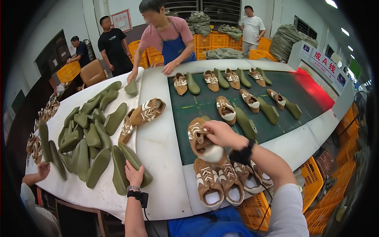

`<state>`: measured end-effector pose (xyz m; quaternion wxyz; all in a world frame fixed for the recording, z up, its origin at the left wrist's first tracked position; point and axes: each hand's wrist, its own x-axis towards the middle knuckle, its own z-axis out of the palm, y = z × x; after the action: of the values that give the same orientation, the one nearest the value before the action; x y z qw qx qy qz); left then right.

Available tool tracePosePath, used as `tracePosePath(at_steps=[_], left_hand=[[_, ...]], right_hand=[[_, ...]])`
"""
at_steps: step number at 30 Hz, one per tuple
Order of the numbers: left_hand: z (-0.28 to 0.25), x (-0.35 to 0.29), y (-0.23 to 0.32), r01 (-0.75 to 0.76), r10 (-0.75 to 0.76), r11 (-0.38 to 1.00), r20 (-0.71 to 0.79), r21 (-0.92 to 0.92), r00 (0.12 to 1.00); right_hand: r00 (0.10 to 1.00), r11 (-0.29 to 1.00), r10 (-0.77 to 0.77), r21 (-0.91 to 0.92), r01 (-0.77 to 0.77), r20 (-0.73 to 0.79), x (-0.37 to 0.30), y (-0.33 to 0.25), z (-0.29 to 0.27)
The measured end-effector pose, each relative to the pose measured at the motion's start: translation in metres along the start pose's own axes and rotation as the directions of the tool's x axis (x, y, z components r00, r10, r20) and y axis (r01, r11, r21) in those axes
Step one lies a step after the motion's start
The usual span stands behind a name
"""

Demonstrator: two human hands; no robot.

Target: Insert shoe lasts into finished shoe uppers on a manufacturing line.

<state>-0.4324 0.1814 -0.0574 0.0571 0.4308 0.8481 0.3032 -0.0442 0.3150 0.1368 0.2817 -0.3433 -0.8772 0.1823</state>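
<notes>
My right hand point(222, 133) pinches the collar of a brown shoe point(205, 139) with white stripes, raised above the near edge of the green belt. Below it, several similar brown shoes point(209, 181) stand close together on the white table edge. My left hand point(134, 175) is closed on a green shoe last point(135, 162) at the near side of a heap of lasts. Another green last point(119, 170) lies just left of that hand. Two more brown shoes point(148, 111) lie on the table beyond, one overlapping the other.
Shoes paired with lasts stand in rows on the green conveyor belt point(233, 106). Across the table, a person in a blue apron point(172, 49) holds a last. Another person's hand point(42, 170) is at the left edge. Orange crates point(312, 181) stand at the right.
</notes>
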Motion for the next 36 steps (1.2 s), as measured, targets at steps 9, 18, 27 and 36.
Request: tracePosePath(at_steps=[9,18,27,36], left_hand=[[0.008,-0.004,-0.002,0.007,-0.007,1.0,0.018,-0.012,1.0],[0.002,-0.004,0.008,0.056,-0.054,0.998,0.064,-0.041,0.996],[0.002,-0.003,0.001,0.045,-0.043,0.998,0.035,-0.036,0.998],[-0.001,-0.038,-0.007,-0.043,0.05,0.997,0.097,-0.071,0.994]], right_hand=[[0.943,0.899,0.33,-0.315,-0.304,0.034,0.085,0.127,0.12],[0.889,0.763,0.449,-0.557,-0.329,0.09,0.093,0.15,0.186],[0.931,0.758,0.365,-0.574,-0.309,-0.018,0.106,0.106,0.19],[0.841,0.917,0.186,-0.398,0.038,0.507,0.06,0.001,0.13]])
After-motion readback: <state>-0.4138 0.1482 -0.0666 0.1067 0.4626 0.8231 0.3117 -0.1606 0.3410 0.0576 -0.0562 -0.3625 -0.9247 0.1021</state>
